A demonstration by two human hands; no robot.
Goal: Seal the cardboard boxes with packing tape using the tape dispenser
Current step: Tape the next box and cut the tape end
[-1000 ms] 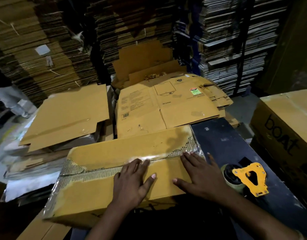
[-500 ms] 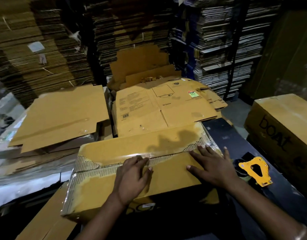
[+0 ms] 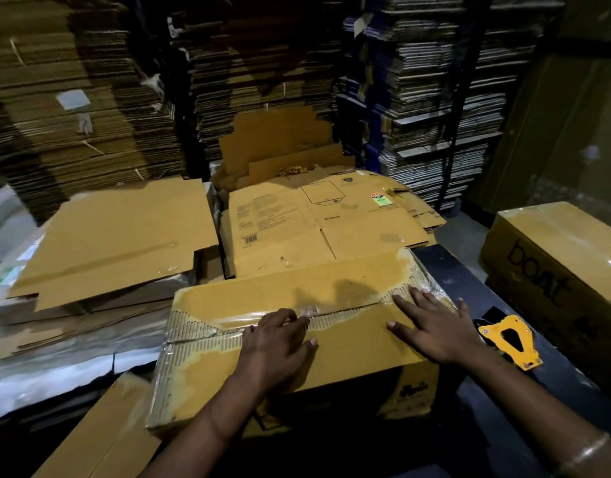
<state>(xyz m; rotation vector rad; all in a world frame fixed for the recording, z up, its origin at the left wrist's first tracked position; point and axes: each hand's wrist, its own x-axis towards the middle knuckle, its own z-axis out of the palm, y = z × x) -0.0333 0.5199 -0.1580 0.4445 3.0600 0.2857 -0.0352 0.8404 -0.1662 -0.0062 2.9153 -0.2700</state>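
Cardboard box [image 3: 297, 343] sits closed on the dark counter [image 3: 445, 267], its two top flaps meeting at a taped seam [image 3: 335, 313], so its contents are hidden. Both hands lie flat on the lid: the left hand [image 3: 274, 346] on the seam with fingers together, the right hand [image 3: 435, 326] with fingers spread. Just right of it, the yellow tape dispenser [image 3: 512, 341] rests untouched beside a sealed "boat" box [image 3: 552, 270].

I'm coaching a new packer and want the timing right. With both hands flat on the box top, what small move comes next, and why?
Probably the right hand should lift and reach right for the yellow tape dispenser, while the left hand holds the flaps shut. Both palms press the box beside its centre seam, and the dispenser lies unheld on the dark surface, close to that hand.
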